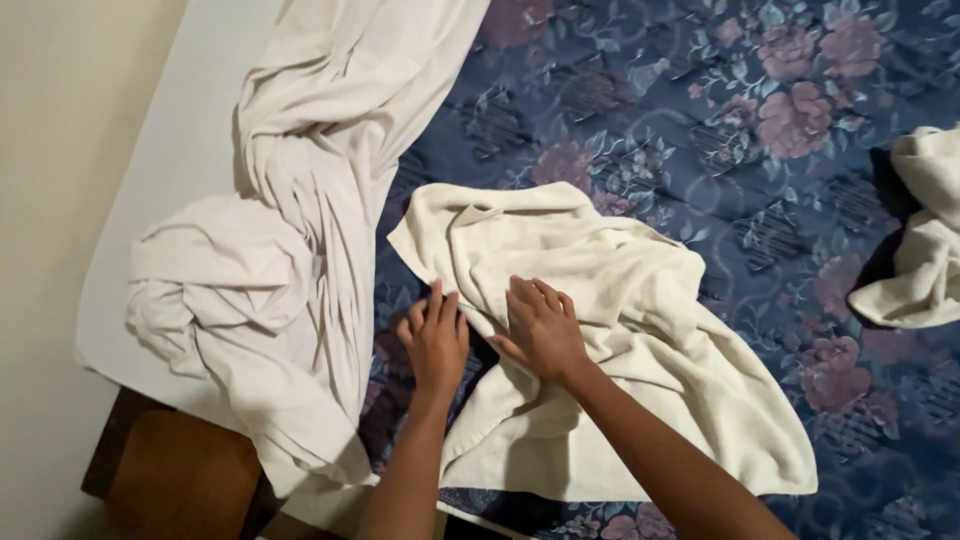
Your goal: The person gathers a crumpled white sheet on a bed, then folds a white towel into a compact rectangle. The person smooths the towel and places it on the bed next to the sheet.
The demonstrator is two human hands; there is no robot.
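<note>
A cream towel lies crumpled on a blue floral bedspread. My right hand rests flat on the towel's left part, fingers together and pointing up. My left hand lies just beside it at the towel's left edge, fingertips touching the cloth, palm over the bedspread. Neither hand grips anything.
A bunched white sheet runs down the left side of the bed over the bare mattress edge. Another cream towel lies at the right edge. A brown wooden piece shows at the lower left, by the pale wall.
</note>
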